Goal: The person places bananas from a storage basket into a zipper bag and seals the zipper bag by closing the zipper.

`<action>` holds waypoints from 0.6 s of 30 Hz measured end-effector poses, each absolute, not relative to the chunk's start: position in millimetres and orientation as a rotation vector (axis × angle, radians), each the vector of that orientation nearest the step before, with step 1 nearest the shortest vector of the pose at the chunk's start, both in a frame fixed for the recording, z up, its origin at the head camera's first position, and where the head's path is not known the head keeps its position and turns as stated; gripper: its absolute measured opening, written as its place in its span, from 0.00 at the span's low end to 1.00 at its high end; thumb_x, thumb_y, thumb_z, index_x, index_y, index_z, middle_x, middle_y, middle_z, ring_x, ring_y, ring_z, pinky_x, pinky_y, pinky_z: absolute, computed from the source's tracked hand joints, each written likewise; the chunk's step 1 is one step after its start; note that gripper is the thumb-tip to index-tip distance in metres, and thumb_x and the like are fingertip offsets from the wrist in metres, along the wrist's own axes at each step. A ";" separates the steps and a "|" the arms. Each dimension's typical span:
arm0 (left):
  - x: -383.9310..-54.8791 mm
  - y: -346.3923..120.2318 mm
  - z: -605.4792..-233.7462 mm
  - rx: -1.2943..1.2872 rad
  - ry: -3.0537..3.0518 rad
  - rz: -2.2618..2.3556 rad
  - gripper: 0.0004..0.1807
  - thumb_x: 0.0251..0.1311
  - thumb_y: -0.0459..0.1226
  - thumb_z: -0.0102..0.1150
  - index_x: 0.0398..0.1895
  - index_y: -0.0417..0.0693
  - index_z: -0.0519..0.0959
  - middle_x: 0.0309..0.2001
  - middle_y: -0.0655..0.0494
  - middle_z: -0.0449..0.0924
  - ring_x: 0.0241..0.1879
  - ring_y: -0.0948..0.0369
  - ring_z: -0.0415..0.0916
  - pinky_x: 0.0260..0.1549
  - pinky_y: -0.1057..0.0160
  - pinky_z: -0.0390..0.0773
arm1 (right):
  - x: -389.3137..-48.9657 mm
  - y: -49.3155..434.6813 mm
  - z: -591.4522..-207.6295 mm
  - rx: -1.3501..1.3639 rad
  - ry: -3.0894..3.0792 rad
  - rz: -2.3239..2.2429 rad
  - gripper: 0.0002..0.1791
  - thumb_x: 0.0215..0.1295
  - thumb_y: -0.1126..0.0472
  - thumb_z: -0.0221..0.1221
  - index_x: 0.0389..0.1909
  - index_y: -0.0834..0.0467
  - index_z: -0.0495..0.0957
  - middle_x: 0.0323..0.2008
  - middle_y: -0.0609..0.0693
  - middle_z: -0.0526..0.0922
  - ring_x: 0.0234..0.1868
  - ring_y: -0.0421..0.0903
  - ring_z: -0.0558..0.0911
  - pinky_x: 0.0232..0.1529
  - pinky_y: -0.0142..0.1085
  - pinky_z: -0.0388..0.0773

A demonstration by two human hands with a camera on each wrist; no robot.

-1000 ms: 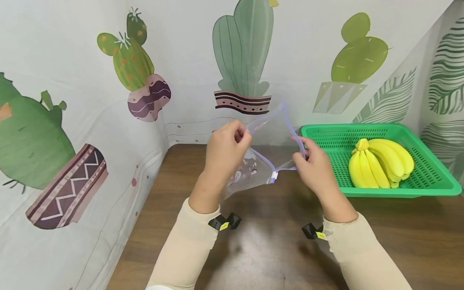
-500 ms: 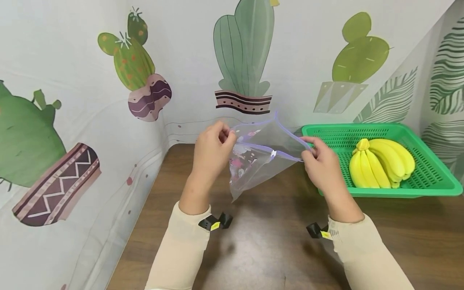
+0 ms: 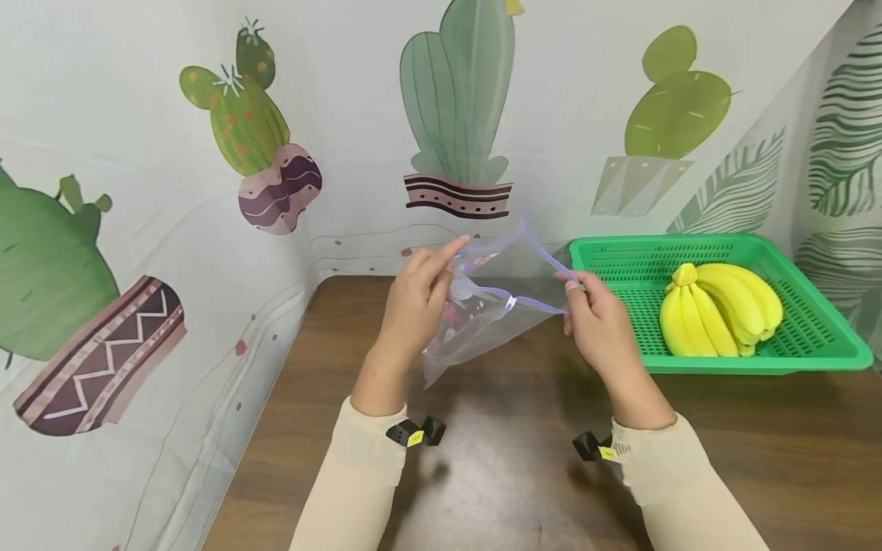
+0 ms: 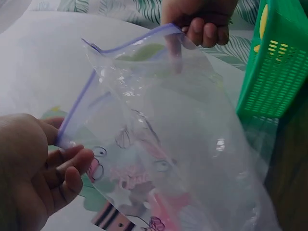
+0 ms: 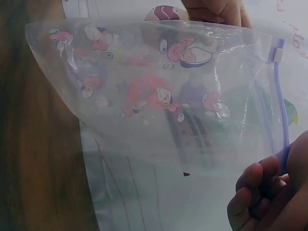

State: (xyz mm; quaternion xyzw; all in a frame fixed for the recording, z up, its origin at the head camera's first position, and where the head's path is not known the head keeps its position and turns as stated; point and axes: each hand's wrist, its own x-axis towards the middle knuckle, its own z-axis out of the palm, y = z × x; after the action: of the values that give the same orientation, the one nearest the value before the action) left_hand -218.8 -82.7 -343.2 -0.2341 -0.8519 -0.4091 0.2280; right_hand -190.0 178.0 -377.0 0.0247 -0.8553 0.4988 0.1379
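Observation:
A clear zip bag [image 3: 492, 325] with a purple zip edge, a white slider and pink cartoon prints hangs above the table, its mouth spread. My left hand [image 3: 416, 298] holds the left corner of the mouth, the index finger reaching up along it. In the left wrist view the purple edge [image 4: 77, 108] runs in between that hand's fingers. On the opposite corner, my right hand [image 3: 601, 317] pinches the zip edge between thumb and fingers. The right wrist view shows the white slider [image 5: 278, 54] partway along the purple strip. Nothing shows inside the bag.
A green plastic basket [image 3: 823, 306] stands on the right, just beyond my right hand. Yellow bananas [image 3: 720, 310] lie in its right half. The brown wooden table [image 3: 510, 459] meets a cactus-printed cloth [image 3: 358, 153] at the back and left.
The bag's mouth corners moved apart, then slightly closer again. My left index finger has straightened upward along the edge. The slider side of the mouth rose. Basket and bananas stay put.

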 end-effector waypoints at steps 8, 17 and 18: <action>-215.4 -75.5 -358.7 -0.808 -2.350 -1.162 0.24 0.73 0.29 0.43 0.61 0.59 0.82 0.39 0.56 0.73 0.28 0.66 0.69 0.28 0.67 0.72 | -189.3 175.8 -389.5 0.077 -2.495 1.436 0.20 0.80 0.46 0.43 0.59 0.49 0.78 0.19 0.54 0.75 0.20 0.51 0.77 0.22 0.39 0.71; -212.2 -72.0 -366.1 -0.720 -2.382 -1.108 0.19 0.73 0.36 0.47 0.61 0.55 0.81 0.44 0.57 0.80 0.33 0.64 0.71 0.33 0.65 0.75 | -195.4 170.7 -404.3 0.121 -2.548 1.415 0.18 0.80 0.49 0.44 0.59 0.49 0.77 0.21 0.53 0.75 0.18 0.45 0.75 0.18 0.38 0.69; -212.9 -71.5 -367.0 -0.713 -2.383 -1.104 0.19 0.73 0.36 0.47 0.61 0.55 0.81 0.42 0.57 0.79 0.32 0.64 0.71 0.32 0.66 0.74 | -196.1 170.3 -405.9 0.132 -2.549 1.419 0.18 0.80 0.50 0.44 0.59 0.50 0.77 0.21 0.53 0.75 0.18 0.45 0.74 0.18 0.38 0.68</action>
State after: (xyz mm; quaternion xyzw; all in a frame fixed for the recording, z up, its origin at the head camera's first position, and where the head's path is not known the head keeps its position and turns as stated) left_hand -212.9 -71.5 -367.0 -0.2561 -0.8563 -0.3969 0.2087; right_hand -196.1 170.3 -405.9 0.0448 -0.8675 0.4830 0.1104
